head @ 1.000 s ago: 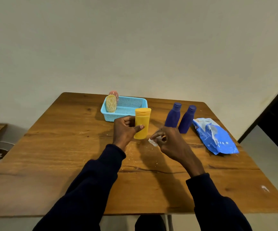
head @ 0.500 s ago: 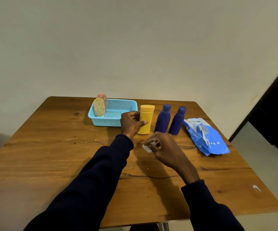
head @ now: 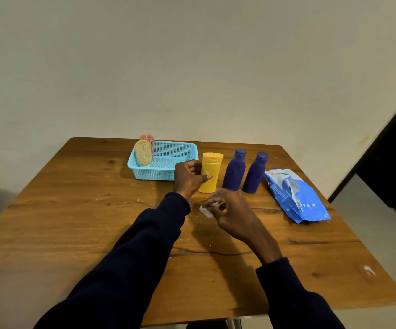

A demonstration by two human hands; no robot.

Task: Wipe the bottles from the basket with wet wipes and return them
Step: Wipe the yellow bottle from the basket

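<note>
While the left grip (head: 188, 178) held the yellow bottle (head: 210, 170) upright on the bench (head: 73, 210), with the basket (head: 155, 174) just left of it, the right grip (head: 232, 211), nearer the body, pinched a crumpled wet wipe (head: 206, 211), probably to wipe that steadied bottle.

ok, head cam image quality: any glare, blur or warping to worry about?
Head view: dim, warm light, no glare on the yellow bottle; wide-angle bows the table edges; the right hand casts a soft shadow toward the camera; the wipe it pinches looks slightly soft.
</note>
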